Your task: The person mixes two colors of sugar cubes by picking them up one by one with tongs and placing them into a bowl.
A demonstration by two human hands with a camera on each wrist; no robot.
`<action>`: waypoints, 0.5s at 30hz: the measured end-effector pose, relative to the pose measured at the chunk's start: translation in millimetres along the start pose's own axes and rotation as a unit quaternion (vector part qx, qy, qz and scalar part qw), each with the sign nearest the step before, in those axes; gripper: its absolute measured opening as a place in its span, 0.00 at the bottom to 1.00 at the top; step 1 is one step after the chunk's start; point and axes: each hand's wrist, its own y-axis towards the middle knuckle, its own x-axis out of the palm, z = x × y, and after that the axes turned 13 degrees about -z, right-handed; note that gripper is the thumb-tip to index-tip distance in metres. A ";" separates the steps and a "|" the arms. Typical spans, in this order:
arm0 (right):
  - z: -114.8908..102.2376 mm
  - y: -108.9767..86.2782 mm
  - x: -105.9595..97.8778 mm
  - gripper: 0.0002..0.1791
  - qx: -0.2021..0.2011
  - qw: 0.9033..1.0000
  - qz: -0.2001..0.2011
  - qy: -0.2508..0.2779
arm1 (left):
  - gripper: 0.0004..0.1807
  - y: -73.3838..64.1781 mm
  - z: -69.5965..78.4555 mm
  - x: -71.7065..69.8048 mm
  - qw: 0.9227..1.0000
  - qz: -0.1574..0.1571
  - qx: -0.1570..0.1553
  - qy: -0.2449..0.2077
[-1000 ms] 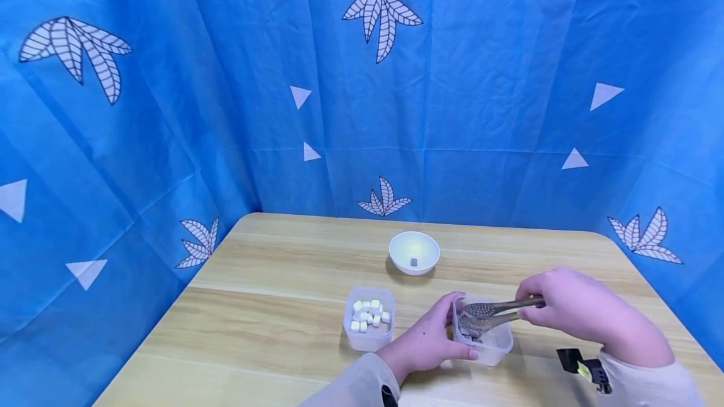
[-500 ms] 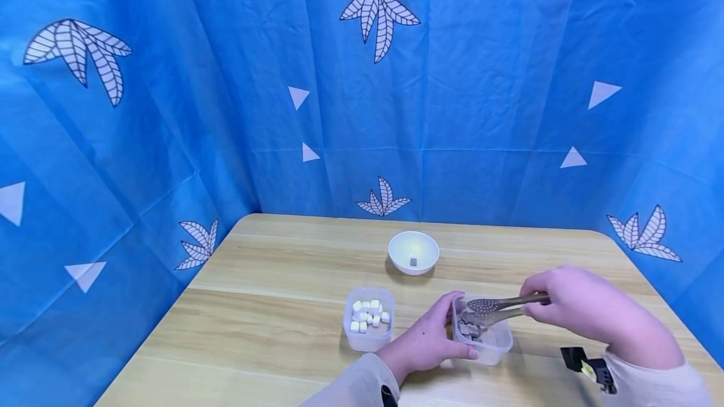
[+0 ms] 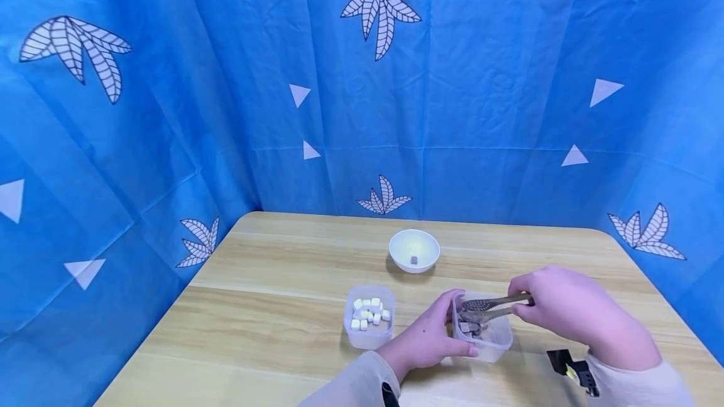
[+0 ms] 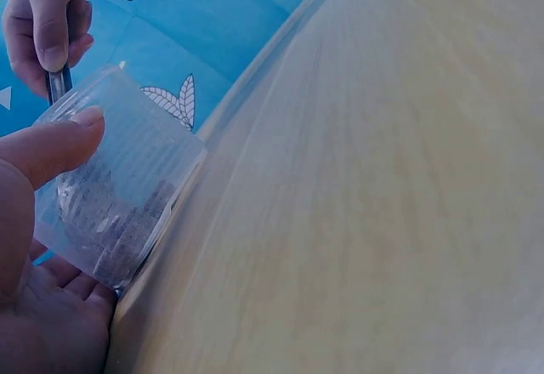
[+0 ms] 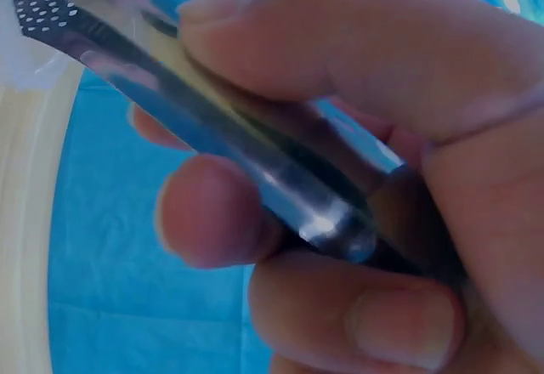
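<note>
My left hand (image 3: 428, 339) grips a clear plastic container (image 3: 493, 352) from its left side, thumb in front and fingers behind. Several grey cubes (image 3: 468, 328) lie toward the container's left end; through its wall in the left wrist view they are blurred. With my right hand (image 3: 568, 306) I hold metal tongs (image 5: 280, 183), thumb on one arm and fingers around the other. Their perforated head reaches down into the container among the cubes. Whether a cube sits between the tong tips cannot be made out.
Left of my left hand stands another clear container (image 3: 367, 340) with several white cubes (image 3: 364, 314). Behind both containers is a white bowl (image 3: 411, 240) holding one grey cube (image 3: 414, 260). A blue patterned curtain (image 3: 481, 80) hangs beyond the wooden table's (image 3: 271, 306) far edge.
The tongs and my right hand first shifted slightly right, then came back left, further into the container. Grey cubes inside have shifted a little. My left hand keeps its grip in place.
</note>
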 end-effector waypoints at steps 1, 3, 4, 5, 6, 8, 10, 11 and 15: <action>-0.8 -0.4 -0.4 0.05 0.003 1.000 -0.003 0.000 | 0.52 0.2 -0.2 0.0 1.000 -0.001 0.001 -0.002; -2.6 -1.6 -1.3 0.07 0.014 1.000 -0.008 -0.001 | 0.52 0.8 -0.4 -0.1 1.000 -0.004 0.002 -0.010; -3.5 -1.8 -1.5 0.08 0.020 1.000 -0.009 -0.005 | 0.52 1.0 -0.4 -0.2 1.000 -0.005 0.003 -0.011; -4.8 -1.8 -1.5 0.08 0.025 1.000 -0.009 -0.009 | 0.52 1.2 -0.1 -0.3 1.000 -0.006 0.003 -0.012; -5.9 -1.3 -1.4 0.08 0.028 0.999 -0.007 -0.015 | 0.52 1.3 0.1 -0.3 1.000 -0.007 0.002 -0.011; -7.8 0.5 -0.4 0.08 0.023 0.999 0.001 -0.028 | 0.52 1.5 0.7 -0.7 1.000 -0.007 0.000 -0.011; -9.0 2.7 1.0 0.08 0.015 0.999 0.010 -0.040 | 0.52 1.7 1.1 -1.0 1.000 -0.007 -0.002 -0.010; -9.2 3.6 1.7 0.08 0.010 0.999 0.014 -0.044 | 0.51 1.6 1.4 -1.1 1.000 -0.006 -0.005 -0.011; -8.5 4.2 3.2 0.08 -0.010 0.999 0.018 -0.039 | 0.51 0.7 1.2 -0.5 1.000 -0.003 -0.012 -0.012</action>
